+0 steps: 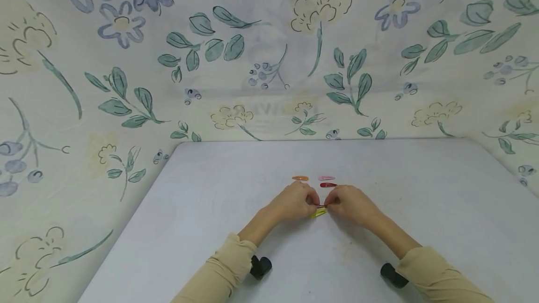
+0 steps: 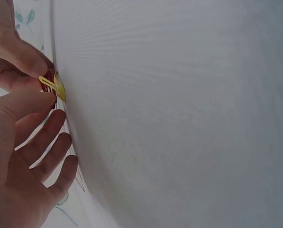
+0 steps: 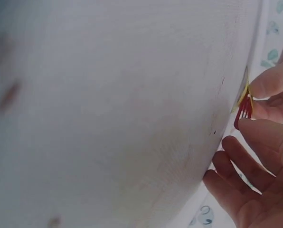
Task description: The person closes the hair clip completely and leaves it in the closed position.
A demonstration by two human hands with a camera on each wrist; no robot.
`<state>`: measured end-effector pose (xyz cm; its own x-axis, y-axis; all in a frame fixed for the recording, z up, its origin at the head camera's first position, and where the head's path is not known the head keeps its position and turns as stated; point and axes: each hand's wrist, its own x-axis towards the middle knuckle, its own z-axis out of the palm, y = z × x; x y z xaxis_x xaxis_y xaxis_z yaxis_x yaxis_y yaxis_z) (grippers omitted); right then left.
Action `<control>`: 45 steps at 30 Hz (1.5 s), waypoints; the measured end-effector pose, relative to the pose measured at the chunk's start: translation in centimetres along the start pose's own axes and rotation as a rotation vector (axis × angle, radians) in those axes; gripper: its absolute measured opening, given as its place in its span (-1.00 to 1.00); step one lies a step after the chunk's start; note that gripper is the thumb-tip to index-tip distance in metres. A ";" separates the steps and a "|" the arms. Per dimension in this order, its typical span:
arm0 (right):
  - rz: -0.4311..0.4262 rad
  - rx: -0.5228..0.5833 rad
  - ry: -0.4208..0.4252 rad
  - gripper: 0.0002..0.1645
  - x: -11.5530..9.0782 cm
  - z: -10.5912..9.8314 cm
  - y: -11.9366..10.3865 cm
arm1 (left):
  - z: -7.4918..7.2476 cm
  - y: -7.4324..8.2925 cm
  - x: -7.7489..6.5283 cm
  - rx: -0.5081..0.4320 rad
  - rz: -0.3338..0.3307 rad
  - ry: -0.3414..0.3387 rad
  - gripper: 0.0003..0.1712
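A dark red snap hair clip [image 3: 244, 110] spans the gap between both hands, just above the table. My left hand [image 1: 296, 201] pinches one end with thumb and fingertips. At the other end, my right hand [image 1: 353, 205] pinches it the same way. A yellow hair clip [image 1: 318, 212] is right below and beside the fingertips, its two parts spread apart. Whether the yellow clip touches the fingers cannot be told. In the left wrist view, the fingers of the left hand [image 2: 25, 161] partly hide the red clip.
Beyond the hands lie an orange hair clip [image 1: 300, 178], a pink hair clip [image 1: 326, 178] and another red hair clip [image 1: 328, 184]. They rest on the white table [image 1: 210, 186]. Flowered cloth [image 1: 269, 92] stands behind the table's far edge. Black devices [image 1: 393, 275] sit at both wrists.
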<state>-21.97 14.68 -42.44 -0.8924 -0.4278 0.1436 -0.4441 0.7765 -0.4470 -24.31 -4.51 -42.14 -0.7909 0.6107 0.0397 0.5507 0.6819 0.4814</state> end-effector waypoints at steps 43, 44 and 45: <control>-0.013 0.290 0.148 -0.86 1.2 -0.8 -1.1 | -1.6 -0.9 -1.5 -0.182 0.005 0.338 -0.91; -0.003 0.293 0.152 -0.86 1.3 -0.7 -1.2 | -1.6 -0.9 -1.5 -0.195 0.014 0.352 -0.91; 0.006 0.299 0.159 -0.86 1.3 -0.7 -1.2 | -1.6 -1.0 -1.6 -0.207 0.021 0.366 -0.91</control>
<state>-22.69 13.49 -41.09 -0.9067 -0.3275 0.2658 -0.4168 0.5988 -0.6839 -24.04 -6.80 -41.25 -0.8432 0.4151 0.3417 0.5320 0.5529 0.6413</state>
